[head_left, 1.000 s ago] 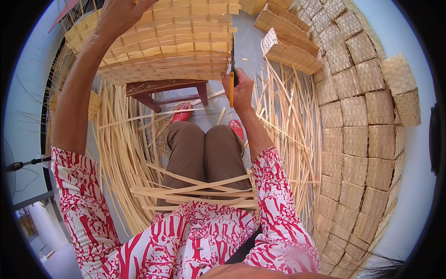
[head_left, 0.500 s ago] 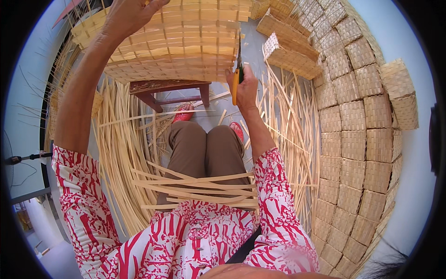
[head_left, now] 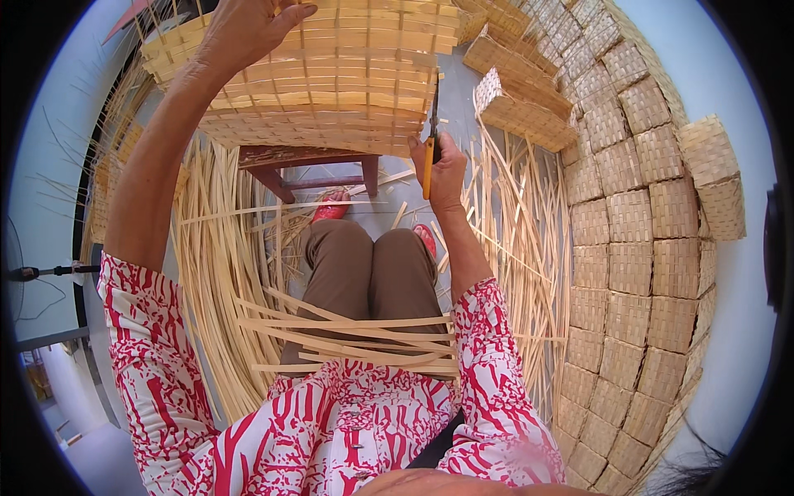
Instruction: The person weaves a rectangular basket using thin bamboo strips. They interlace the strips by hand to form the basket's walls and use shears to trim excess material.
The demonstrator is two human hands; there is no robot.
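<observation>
A pale woven basket, made of flat strips, rests on a low dark red stool in front of me. My left hand is on its upper part, with the thumb stretched to the right and the other fingers curled; the picture's top edge cuts off part of this hand. Scissors with orange-yellow handles are in my right hand, closed round the grips. Their dark blades point away from me along the basket's right edge.
Long loose strips lie left of my legs, others on the right, and several cross my lap. Stacked small woven boxes line the right wall. Larger woven pieces stand at the far right.
Both hands, the basket and the scissors sit slightly lower and farther right in the picture. The stool and boxes have shifted a little too. Both grips look the same.
</observation>
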